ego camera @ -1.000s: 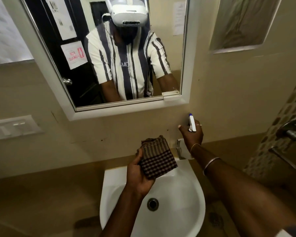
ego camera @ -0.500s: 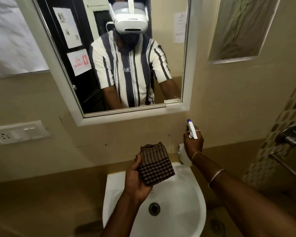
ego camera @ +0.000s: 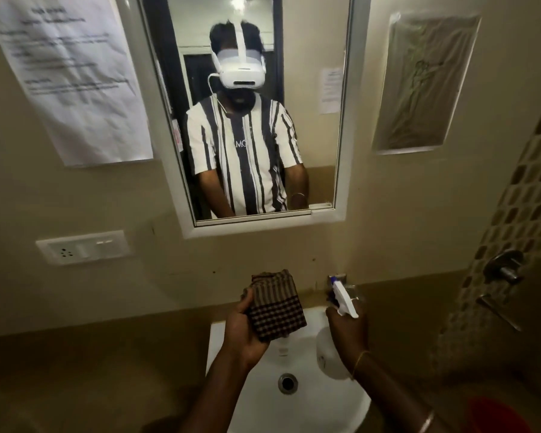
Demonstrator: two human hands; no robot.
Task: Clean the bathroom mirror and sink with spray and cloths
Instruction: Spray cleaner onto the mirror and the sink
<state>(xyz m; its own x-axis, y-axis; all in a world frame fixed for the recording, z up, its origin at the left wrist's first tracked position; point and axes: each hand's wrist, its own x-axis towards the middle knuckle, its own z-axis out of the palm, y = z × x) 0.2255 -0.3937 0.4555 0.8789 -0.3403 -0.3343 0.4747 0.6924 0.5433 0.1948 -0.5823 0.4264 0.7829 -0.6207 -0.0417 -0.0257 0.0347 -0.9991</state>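
A white-framed mirror [ego camera: 339, 126] hangs on the beige wall above a white sink [ego camera: 313, 401] with a round drain. My left hand [ego camera: 242, 331] grips a folded brown checked cloth [ego camera: 275, 306] over the sink's back edge. My right hand [ego camera: 347, 332] holds a white spray bottle [ego camera: 344, 300] with a blue nozzle tip, its nozzle pointing up and away toward the wall. The bottle's pale body hangs below my palm over the basin's right side. The tap is mostly hidden behind the bottle.
A printed paper sheet [ego camera: 72, 79] is stuck left of the mirror. A white switch-and-socket plate [ego camera: 83, 246] sits below it. A recessed niche [ego camera: 425, 82] is right of the mirror. A shower valve [ego camera: 505, 268] sticks out of the tiled right wall. Something red [ego camera: 494, 415] lies at the lower right.
The view has tilted up, so the mirror shows more and the sink sits lower. My right hand has drawn the spray bottle closer and lower. The cloth hand has barely shifted.
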